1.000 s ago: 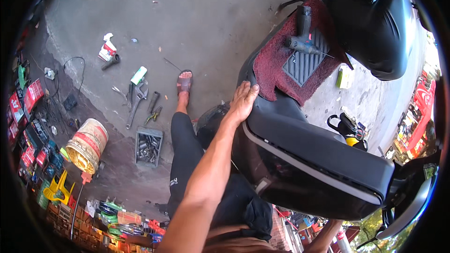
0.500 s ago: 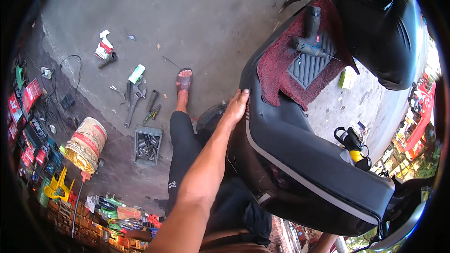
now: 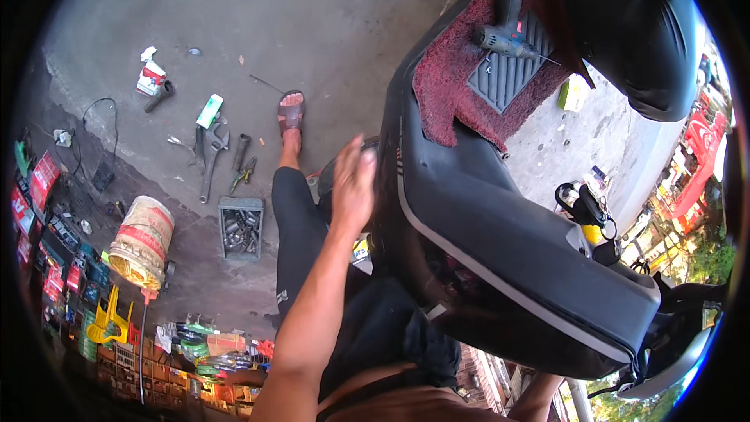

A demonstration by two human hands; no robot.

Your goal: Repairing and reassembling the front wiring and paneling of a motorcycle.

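My left hand (image 3: 355,187) is raised beside the black scooter's (image 3: 500,219) side panel, its fingers stretched out and slightly blurred, with nothing visible in them. A small gap appears between it and the bodywork. My right forearm (image 3: 539,398) shows at the lower edge, beyond the seat; its hand is hidden behind the scooter. On the scooter's footboard a dark red mat (image 3: 437,86) is spread round a ribbed grey plate (image 3: 500,86). A cordless drill (image 3: 506,41) with a long thin bit lies across them.
On the floor to the left are an adjustable wrench (image 3: 211,160), pliers (image 3: 244,175) and a grey tray (image 3: 241,256) of sockets. A stained bucket (image 3: 141,238) and yellow stool (image 3: 111,316) stand farther left. Goggles with a black strap (image 3: 586,211) sit by the seat.
My left hand has come off the scooter's edge and moved left, toward my body. The view has shifted slightly; the drill and mat lie as before.
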